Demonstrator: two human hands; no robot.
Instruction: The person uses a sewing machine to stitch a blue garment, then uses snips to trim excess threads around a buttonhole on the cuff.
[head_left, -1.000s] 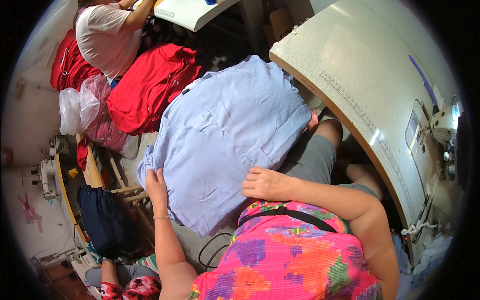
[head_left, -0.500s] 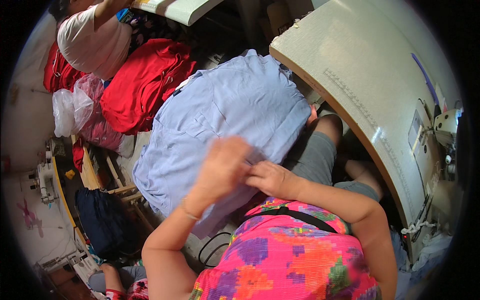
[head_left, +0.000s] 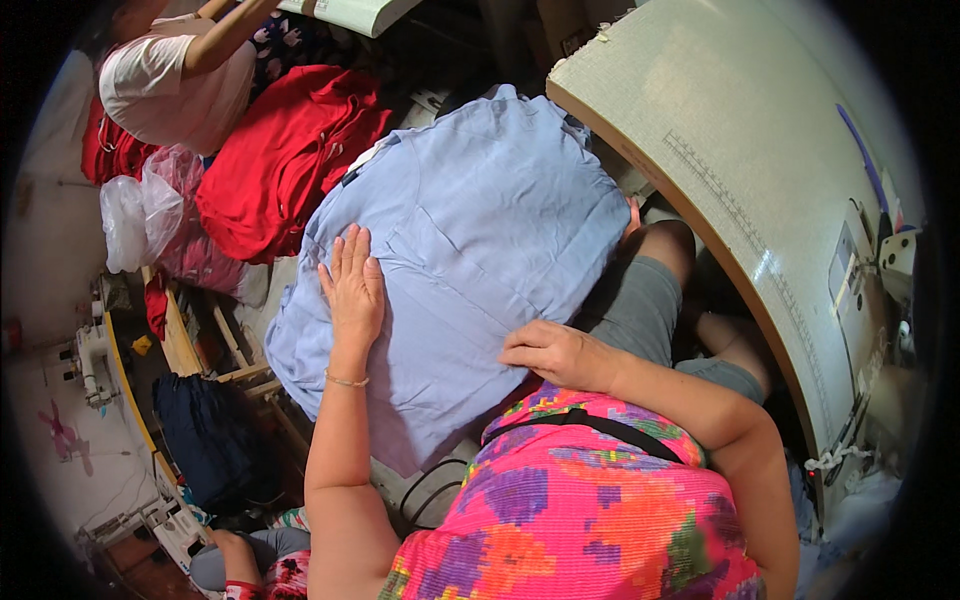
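A pile of light-blue garments (head_left: 480,220) is heaped in front of me, with creased cloth on top and a lower corner hanging toward my lap. My left hand (head_left: 355,290) lies flat on the left part of the top garment, fingers stretched out. At the near edge of the cloth, my right hand (head_left: 558,355) is closed, its curled fingers and thumb pinching the fabric. The fingertips there are partly hidden.
A pale sewing table (head_left: 700,120) with a sewing machine (head_left: 895,265) stands at the right. Red garments (head_left: 300,150) and a clear plastic bag (head_left: 165,200) lie at the far left. Dark-blue cloth (head_left: 215,440) is at the left. A co-worker in a white shirt (head_left: 185,85) sits beyond.
My left hand has moved away from my right hand, to the left and farther out, and now rests flat on the cloth. My right hand has stayed nearly in place at the edge.
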